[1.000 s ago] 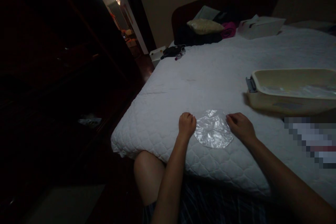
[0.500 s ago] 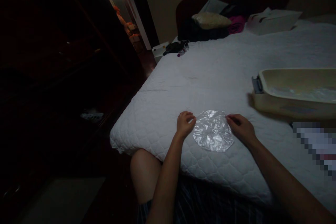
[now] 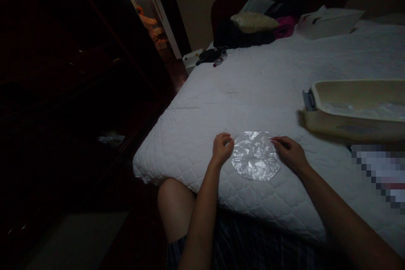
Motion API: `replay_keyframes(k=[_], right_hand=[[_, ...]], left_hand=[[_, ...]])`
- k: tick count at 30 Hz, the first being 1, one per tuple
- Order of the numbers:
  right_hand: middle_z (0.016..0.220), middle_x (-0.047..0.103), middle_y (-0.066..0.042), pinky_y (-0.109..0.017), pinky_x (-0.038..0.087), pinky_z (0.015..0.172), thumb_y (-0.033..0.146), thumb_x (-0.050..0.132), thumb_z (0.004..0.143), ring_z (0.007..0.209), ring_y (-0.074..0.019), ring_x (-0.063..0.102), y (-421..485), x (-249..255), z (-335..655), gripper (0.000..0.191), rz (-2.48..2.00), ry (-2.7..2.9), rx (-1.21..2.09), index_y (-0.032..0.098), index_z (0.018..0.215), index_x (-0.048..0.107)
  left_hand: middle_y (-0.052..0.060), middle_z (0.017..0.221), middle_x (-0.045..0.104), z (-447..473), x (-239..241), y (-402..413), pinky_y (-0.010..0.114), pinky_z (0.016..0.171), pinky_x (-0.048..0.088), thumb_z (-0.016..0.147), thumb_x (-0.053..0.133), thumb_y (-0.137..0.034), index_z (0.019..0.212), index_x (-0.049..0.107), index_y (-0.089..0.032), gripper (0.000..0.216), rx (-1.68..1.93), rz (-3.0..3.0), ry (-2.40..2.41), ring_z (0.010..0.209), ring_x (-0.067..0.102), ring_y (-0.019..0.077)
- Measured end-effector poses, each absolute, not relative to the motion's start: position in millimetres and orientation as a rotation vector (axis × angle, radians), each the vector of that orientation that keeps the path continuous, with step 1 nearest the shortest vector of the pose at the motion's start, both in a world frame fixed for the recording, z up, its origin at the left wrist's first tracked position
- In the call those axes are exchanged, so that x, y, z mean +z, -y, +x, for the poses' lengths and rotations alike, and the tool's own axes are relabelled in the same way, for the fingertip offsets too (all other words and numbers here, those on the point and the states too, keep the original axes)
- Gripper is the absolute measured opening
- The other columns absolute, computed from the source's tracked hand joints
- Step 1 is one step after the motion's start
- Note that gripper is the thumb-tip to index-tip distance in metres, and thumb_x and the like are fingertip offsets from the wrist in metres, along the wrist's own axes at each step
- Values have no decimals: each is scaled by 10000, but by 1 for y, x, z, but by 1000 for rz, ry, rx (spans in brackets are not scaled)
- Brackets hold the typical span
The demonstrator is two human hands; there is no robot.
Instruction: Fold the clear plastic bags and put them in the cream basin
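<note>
A clear, crinkled plastic cover (image 3: 256, 157), roughly round, lies spread on the white quilted bed (image 3: 202, 122). It looks like a shower cap or an elastic food cover; its exact kind does not show. At its left edge my left hand (image 3: 222, 147) pinches the rim between thumb and fingers. My right hand (image 3: 289, 152) pinches the upper right rim with its fingertips. Between the two hands the plastic is stretched out nearly flat, and its near edge rests towards the bed's front side.
A cream plastic bin (image 3: 357, 122) with a grey latch holds clear plastic on the right. Behind it stands a white box (image 3: 330, 23). A beige cushion (image 3: 253, 22) tops dark and pink fabric by the headboard. Through the doorway a person (image 3: 147, 21) shows.
The plastic cover is spread a little flatter and rounder than before, its upper edge less gathered. Both hands keep nearly the same place at its rim.
</note>
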State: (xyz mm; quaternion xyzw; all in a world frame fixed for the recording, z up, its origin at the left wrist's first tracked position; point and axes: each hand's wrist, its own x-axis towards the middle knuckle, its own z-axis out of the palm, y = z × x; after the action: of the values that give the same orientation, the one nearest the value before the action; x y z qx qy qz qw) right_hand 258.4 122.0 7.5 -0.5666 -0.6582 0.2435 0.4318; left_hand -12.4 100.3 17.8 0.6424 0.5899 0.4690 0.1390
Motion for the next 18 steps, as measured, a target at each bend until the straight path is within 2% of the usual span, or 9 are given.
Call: replay_keyframes(k=[5, 11, 15, 18], right_hand=[[915, 715, -66, -389, 507, 796, 460, 583, 759, 837, -229, 651, -122, 7, 259, 296, -1397, 1631, 648, 219, 881, 704], [900, 726, -69, -400, 520, 791, 492, 618, 742, 818, -230, 661, -122, 5, 257, 325, -1420, 1586, 684, 212, 877, 712], [920, 730, -73, -409, 518, 816, 499, 619, 749, 846, -233, 665, -122, 4, 257, 335, -1413, 1565, 697, 212, 889, 721], [922, 731, -75, -404, 520, 813, 492, 598, 768, 848, -229, 665, -122, 5, 256, 334, -1396, 1572, 699, 211, 896, 725]], left_hand=[[25, 1044, 675, -14, 20, -98, 369, 981, 457, 715, 662, -54, 745, 691, -209, 160, 1222, 1894, -1728, 1057, 581, 182], [19, 993, 693, -16, 16, -100, 369, 987, 457, 670, 652, 7, 717, 675, -207, 220, 1306, 1908, -1671, 1043, 582, 178], [22, 961, 703, -17, 12, -101, 381, 1000, 451, 687, 659, -16, 735, 676, -206, 197, 1336, 1887, -1639, 1075, 569, 188], [33, 1018, 685, -17, 11, -101, 381, 992, 454, 698, 660, -43, 745, 679, -205, 170, 1314, 1868, -1658, 1081, 568, 190]])
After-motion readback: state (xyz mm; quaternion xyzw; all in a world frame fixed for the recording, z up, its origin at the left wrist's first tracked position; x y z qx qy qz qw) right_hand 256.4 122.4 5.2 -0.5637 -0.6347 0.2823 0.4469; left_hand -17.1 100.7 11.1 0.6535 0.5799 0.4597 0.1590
